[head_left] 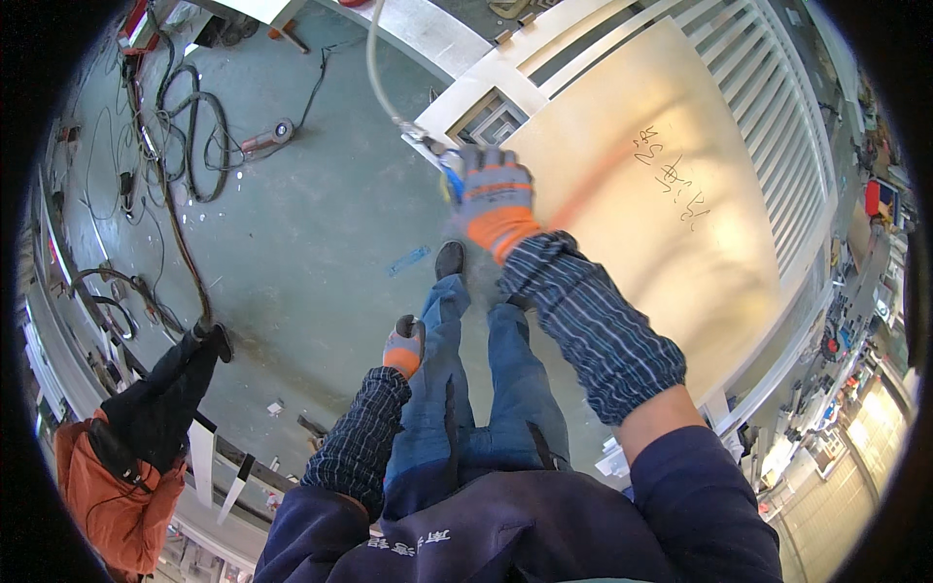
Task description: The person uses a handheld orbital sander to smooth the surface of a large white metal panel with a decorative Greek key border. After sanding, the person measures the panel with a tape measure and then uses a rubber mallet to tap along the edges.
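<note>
Right grey-and-orange-gloved hand (498,199) clamped round blue-and-silver hand tool (451,177), twelve o'clock, translucent hose (374,63) attached! Cream flat board (671,194) at two. Left orange-and-grey-gloved hand (403,348), seven-thirty, near blue jeans (428,389); can't tell whether fingers grip anything.

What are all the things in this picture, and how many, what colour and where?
Tool: one, partly blue, in the right hand
Hose: one, whitish, running up from the tool
Board: one, tan with dark writing, right of centre
Slatted frame: one, white, around the board
Grinder: one, reddish and grey, floor, upper left
Cables: several, mostly dark, floor, left
Strip: one, blue, floor, centre
Floor: one, grey-green, middle
Other person: one, orange jacket, lower left
Far-right clutter: mixed, too small to count
Trousers: one pair, blue, lower middle
Gloved hands: two, grey and orange; left low, right higher
</note>
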`<move>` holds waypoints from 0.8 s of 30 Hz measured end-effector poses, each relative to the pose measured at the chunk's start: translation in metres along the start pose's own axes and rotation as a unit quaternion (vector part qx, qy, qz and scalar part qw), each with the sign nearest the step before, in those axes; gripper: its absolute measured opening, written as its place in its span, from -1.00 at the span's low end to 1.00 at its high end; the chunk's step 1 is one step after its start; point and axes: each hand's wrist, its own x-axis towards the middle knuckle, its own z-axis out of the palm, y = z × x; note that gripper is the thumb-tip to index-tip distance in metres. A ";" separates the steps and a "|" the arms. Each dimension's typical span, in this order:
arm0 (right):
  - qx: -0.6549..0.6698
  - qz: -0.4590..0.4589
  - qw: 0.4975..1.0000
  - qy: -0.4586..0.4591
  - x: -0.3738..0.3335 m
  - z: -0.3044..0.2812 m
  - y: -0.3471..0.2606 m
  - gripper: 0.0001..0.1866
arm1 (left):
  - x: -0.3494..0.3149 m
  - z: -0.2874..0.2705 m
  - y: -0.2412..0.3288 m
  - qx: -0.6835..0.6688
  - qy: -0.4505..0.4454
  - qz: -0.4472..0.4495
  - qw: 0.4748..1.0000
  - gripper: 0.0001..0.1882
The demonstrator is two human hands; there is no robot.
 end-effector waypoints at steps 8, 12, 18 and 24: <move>0.040 0.104 0.993 0.051 -0.150 -0.001 0.136 -0.39 | 0.051 -0.037 0.115 -0.163 0.170 0.120 0.965 -0.42; 0.018 0.163 0.985 0.047 -0.203 0.015 0.158 -0.42 | 0.061 -0.054 0.183 -0.262 0.169 0.188 0.931 -0.40; 0.149 0.103 0.983 -0.002 -0.096 0.010 0.044 -0.38 | 0.046 -0.042 0.161 -0.239 0.165 0.125 0.949 -0.40; 0.058 0.090 0.994 -0.029 -0.032 -0.004 0.015 -0.37 | 0.064 -0.064 0.153 -0.153 0.242 0.206 0.936 -0.39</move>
